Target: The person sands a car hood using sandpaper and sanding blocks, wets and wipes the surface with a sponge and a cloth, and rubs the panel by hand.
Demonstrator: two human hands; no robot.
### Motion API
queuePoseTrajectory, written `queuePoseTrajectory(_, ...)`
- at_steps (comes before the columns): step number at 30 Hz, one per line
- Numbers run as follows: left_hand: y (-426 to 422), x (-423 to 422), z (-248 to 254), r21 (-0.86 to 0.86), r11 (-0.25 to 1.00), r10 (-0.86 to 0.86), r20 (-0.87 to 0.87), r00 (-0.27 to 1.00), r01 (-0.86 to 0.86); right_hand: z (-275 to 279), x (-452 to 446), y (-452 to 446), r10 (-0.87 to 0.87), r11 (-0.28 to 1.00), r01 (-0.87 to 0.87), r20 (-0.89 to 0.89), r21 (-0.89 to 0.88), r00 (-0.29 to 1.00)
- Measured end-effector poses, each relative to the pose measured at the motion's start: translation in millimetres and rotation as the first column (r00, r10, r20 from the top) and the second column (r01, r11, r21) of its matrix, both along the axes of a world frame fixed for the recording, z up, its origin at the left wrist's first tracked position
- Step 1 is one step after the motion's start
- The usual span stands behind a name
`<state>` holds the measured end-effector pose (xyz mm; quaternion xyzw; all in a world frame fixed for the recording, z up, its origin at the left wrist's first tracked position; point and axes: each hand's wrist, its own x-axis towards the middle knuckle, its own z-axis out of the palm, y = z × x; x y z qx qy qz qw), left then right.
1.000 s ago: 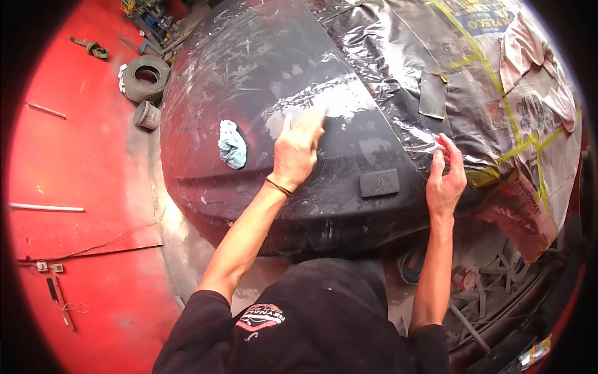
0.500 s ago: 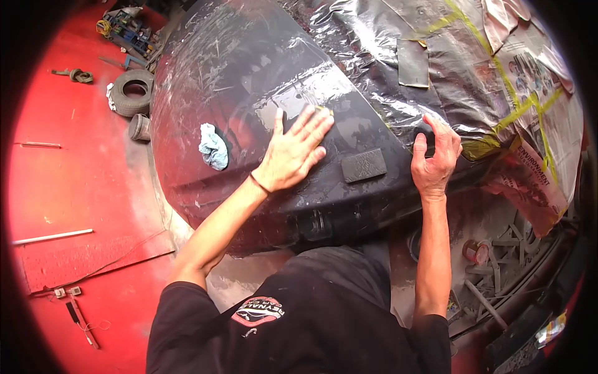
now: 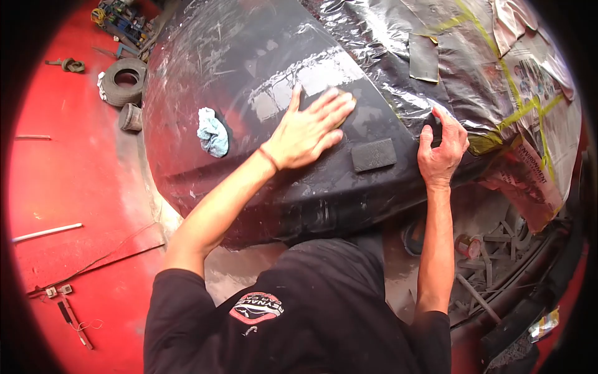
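Note:
My left hand (image 3: pixel 308 128) lies flat on the dark, wet car panel (image 3: pixel 249 181), fingers spread; a small yellowish edge shows at its fingertips, too hidden to name. My right hand (image 3: pixel 441 146) is near the panel's right edge, beside the plastic covering (image 3: pixel 386 62), its fingers curved and apart with nothing in them. A dark rectangular block (image 3: pixel 374 154) rests on the panel between my hands. Left of my left hand lies a crumpled light blue cloth (image 3: pixel 213 133). A dark flat sheet (image 3: pixel 424 58) lies on the plastic.
A tire (image 3: pixel 124 82) and a bucket (image 3: pixel 131 117) stand by the red wall (image 3: pixel 75 181) at left. Newspaper masking with yellow tape (image 3: pixel 517 112) and a pinkish cloth (image 3: pixel 512 25) are at upper right. A can (image 3: pixel 467 246) and scrap pieces lie below right.
My left hand has moved down and to the right across the panel, its fingers now spread. My right hand has stayed near the panel's edge. The camera view has shifted.

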<state>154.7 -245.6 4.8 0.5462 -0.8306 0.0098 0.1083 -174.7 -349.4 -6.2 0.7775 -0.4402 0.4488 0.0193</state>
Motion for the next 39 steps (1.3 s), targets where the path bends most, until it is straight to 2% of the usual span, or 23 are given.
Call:
queuePoseTrajectory(3,-36,-6,-11,-0.091,0.988,0.118,-0.079,0.990,-0.125,-1,-1,-1,-0.002,1.000,0.002,-0.039,-0.006,0.999)
queuePoseTrajectory(5,-28,-19,-17,-0.097,0.987,0.118,-0.080,0.990,-0.126,-1,-1,-4,0.002,1.000,-0.002,-0.062,-0.011,0.998)
queuePoseTrajectory(7,-9,-26,-18,-0.067,0.997,0.017,-0.127,0.992,-0.026,1,1,-3,0.008,1.000,-0.010,-0.072,-0.020,0.997)
queuePoseTrajectory(9,-11,-16,-14,-0.042,0.999,-0.002,-0.083,0.997,-0.001,1,1,-3,0.016,1.000,-0.016,-0.083,-0.001,0.996)
queuePoseTrajectory(11,-42,2,-9,0.030,0.980,0.198,-0.046,0.979,-0.197,0,0,-3,0.012,1.000,-0.011,-0.094,0.008,0.995)
queuePoseTrajectory(12,-62,17,-8,0.003,0.957,0.291,-0.015,0.957,-0.291,2,1,-1,-0.007,1.000,0.008,-0.100,0.007,0.995)
queuePoseTrajectory(15,-103,33,-17,-0.054,0.875,0.470,-0.152,0.870,-0.482,3,2,-1,0.003,1.000,-0.001,-0.078,0.025,0.997)
queuePoseTrajectory(17,-87,-5,-17,-0.084,0.904,0.425,0.063,0.903,-0.420,3,2,-1,-0.005,1.000,0.007,-0.083,0.026,0.997)
queuePoseTrajectory(18,-62,-29,-4,-0.071,0.956,0.286,0.006,0.958,-0.285,2,2,-2,-0.006,1.000,0.008,-0.082,0.023,0.997)
queuePoseTrajectory(19,-48,-44,-19,-0.062,0.981,0.173,-0.179,0.969,-0.186,1,1,-2,-0.006,1.000,0.008,-0.085,0.024,0.996)
queuePoseTrajectory(21,-47,-34,-18,-0.108,0.985,0.121,-0.122,0.985,-0.135,3,2,-2,-0.013,1.000,0.015,-0.092,0.022,0.996)
queuePoseTrajectory(23,-80,-7,1,0.032,0.929,0.369,0.034,0.929,-0.370,3,2,-1,-0.014,1.000,0.017,-0.089,0.026,0.996)
queuePoseTrajectory(25,-126,39,2,0.028,0.881,0.471,-0.149,0.869,-0.473,4,3,1,-0.028,0.999,0.030,-0.085,0.019,0.996)
queuePoseTrajectory(28,-121,18,18,0.055,0.878,0.476,-0.012,0.879,-0.475,5,4,1,-0.020,0.999,0.022,-0.083,0.028,0.996)
queuePoseTrajectory(29,-114,3,-14,-0.062,0.899,0.430,-0.062,0.901,-0.434,5,4,0,-0.021,0.999,0.023,-0.076,0.028,0.997)
queuePoseTrajectory(31,-68,-28,-17,-0.027,0.950,0.307,-0.120,0.944,-0.312,5,5,1,-0.025,0.999,0.027,-0.075,0.031,0.997)
queuePoseTrajectory(33,-61,-15,-8,-0.025,0.968,0.247,-0.111,0.963,-0.251,6,4,1,-0.020,0.999,0.023,-0.091,0.029,0.996)
queuePoseTrajectory(34,-74,-5,4,0.068,0.941,0.336,-0.045,0.941,-0.332,6,4,1,-0.013,0.999,0.017,-0.089,0.039,0.996)
queuePoseTrajectory(35,-98,13,-6,-0.041,0.917,0.397,0.005,0.918,-0.397,6,4,0,-0.011,0.999,0.015,-0.087,0.039,0.996)
queuePoseTrajectory(37,-146,52,7,0.005,0.859,0.509,-0.130,0.851,-0.512,5,3,1,-0.011,0.999,0.015,-0.085,0.043,0.996)
queuePoseTrajectory(39,-164,55,12,0.019,0.814,0.574,-0.180,0.799,-0.581,5,3,1,-0.014,0.999,0.017,-0.069,0.043,0.998)
